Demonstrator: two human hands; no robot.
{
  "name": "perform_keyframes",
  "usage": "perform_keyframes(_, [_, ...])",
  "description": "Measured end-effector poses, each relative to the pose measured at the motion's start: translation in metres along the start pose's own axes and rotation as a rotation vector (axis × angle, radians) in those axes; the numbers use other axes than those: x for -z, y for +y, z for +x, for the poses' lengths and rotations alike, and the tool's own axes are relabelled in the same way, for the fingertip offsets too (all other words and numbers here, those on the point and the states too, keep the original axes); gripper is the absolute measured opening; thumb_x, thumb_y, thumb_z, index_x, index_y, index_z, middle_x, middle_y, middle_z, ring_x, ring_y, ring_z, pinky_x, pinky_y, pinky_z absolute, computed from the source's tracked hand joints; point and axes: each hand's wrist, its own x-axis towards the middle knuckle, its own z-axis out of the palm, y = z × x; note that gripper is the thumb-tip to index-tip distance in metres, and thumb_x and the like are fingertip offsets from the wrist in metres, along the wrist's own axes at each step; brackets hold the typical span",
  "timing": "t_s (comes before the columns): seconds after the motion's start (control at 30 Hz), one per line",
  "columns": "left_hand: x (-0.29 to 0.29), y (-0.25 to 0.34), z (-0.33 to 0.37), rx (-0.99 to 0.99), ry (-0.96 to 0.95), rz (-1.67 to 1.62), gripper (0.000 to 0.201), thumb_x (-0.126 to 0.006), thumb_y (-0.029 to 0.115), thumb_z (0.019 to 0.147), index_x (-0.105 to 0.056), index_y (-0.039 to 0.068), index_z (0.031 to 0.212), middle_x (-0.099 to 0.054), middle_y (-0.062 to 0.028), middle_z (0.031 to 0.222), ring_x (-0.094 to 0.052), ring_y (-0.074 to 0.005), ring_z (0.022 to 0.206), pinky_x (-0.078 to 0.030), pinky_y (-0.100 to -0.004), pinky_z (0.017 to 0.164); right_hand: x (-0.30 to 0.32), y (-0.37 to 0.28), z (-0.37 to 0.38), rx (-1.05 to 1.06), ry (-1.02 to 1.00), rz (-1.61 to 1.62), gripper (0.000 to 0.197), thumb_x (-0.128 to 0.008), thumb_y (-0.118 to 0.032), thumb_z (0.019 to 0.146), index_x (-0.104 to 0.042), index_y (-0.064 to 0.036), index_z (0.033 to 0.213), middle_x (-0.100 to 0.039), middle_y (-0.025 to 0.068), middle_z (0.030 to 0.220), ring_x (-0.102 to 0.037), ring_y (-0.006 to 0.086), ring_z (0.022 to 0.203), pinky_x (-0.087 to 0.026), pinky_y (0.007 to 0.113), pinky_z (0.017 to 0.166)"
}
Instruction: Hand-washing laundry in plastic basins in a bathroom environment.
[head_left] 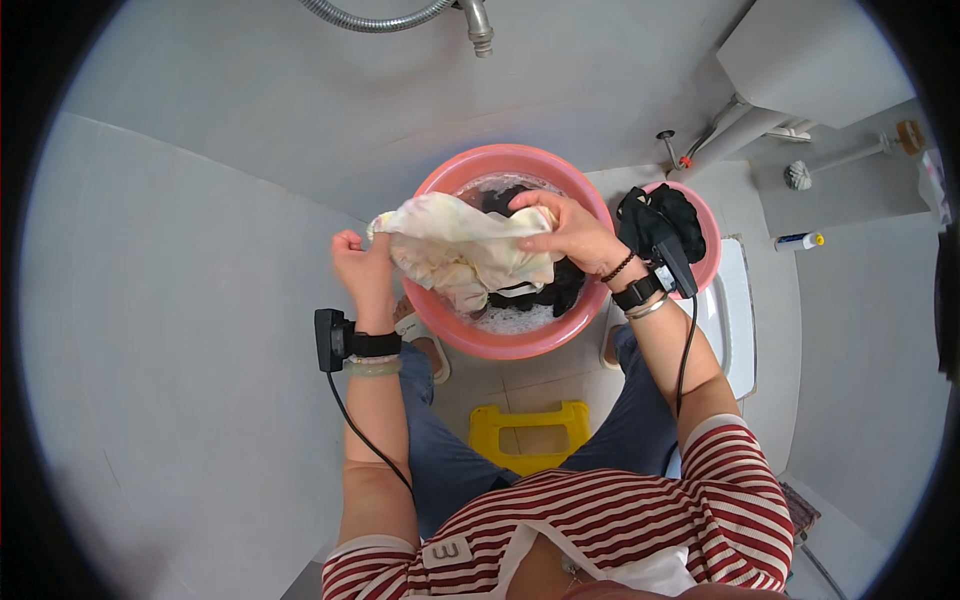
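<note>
A wet, pale cream cloth garment with faint coloured patches is stretched between my two hands above a large pink basin; its exact kind does not show. At its left edge, my left hand pinches the fabric with curled fingers, just outside the basin's rim. My right hand grips the other end, thumb in front and fingers over the top. Beneath the garment, dark clothes lie in sudsy water. Part of the basin's inside is hidden behind the garment.
A smaller pink basin holding black clothes stands to the right, beside a white squat toilet. A yellow stool sits between my legs. Above are a tap and a metal hose. A toilet brush hangs at right.
</note>
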Motion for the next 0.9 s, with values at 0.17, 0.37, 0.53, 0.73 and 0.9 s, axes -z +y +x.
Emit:
perform_keyframes(0.17, [-0.003,0.000,0.003,0.422,-0.238,-0.011,0.014,-0.058,0.017,0.083,-0.051,0.005,0.087,-0.055,-0.0060,0.084,-0.050,-0.0090,0.063,-0.042,-0.0243,0.052,-0.004,-0.002,-0.011,0.021,-0.541,-0.167,0.034,-0.073,-0.009,0.069,-0.059,-0.0049,0.100,-0.058,-0.0002,0.095,-0.053,0.0080,0.087,-0.044,0.024,0.079])
perform_keyframes(0.37, [-0.001,0.009,0.001,0.442,-0.642,-0.967,0.050,-0.031,0.043,0.092,-0.046,0.001,0.115,-0.052,-0.0138,0.114,-0.051,-0.0279,0.106,-0.043,-0.0418,0.091,-0.001,-0.006,-0.009,-0.077,-0.573,-0.563,0.024,-0.075,-0.019,0.067,-0.063,-0.0034,0.081,-0.060,0.0008,0.073,-0.053,0.0074,0.071,-0.044,0.024,0.066])
perform_keyframes(0.53, [0.006,0.011,0.000,0.438,-0.735,-1.158,0.050,-0.031,0.039,0.092,-0.043,0.000,0.120,-0.046,-0.0166,0.123,-0.045,-0.0323,0.112,-0.037,-0.0482,0.095,0.029,0.007,0.004,0.100,0.390,-0.638,0.025,-0.074,-0.020,0.065,-0.061,-0.0037,0.078,-0.058,0.0063,0.070,-0.055,0.0141,0.067,-0.045,0.029,0.064])
perform_keyframes(0.73, [-0.005,0.022,-0.014,0.404,-0.669,-1.155,0.050,-0.031,0.037,0.091,-0.039,-0.001,0.122,-0.042,-0.0183,0.126,-0.041,-0.0346,0.116,-0.034,-0.0514,0.098,-0.004,0.013,0.005,0.737,0.464,-0.712,0.032,-0.069,-0.017,0.068,-0.056,-0.0018,0.093,-0.055,0.0120,0.094,-0.054,0.0280,0.090,-0.045,0.034,0.077])
perform_keyframes(0.9, [-0.014,0.018,-0.023,-0.089,-0.733,-0.484,0.050,-0.030,0.037,0.091,-0.039,-0.001,0.122,-0.044,-0.0177,0.125,-0.042,-0.0346,0.116,-0.033,-0.0516,0.098,-0.045,0.046,0.007,0.780,0.007,-0.728,0.020,-0.061,-0.010,0.069,-0.056,-0.0012,0.087,-0.056,0.0131,0.085,-0.055,0.0299,0.078,-0.046,0.035,0.069])
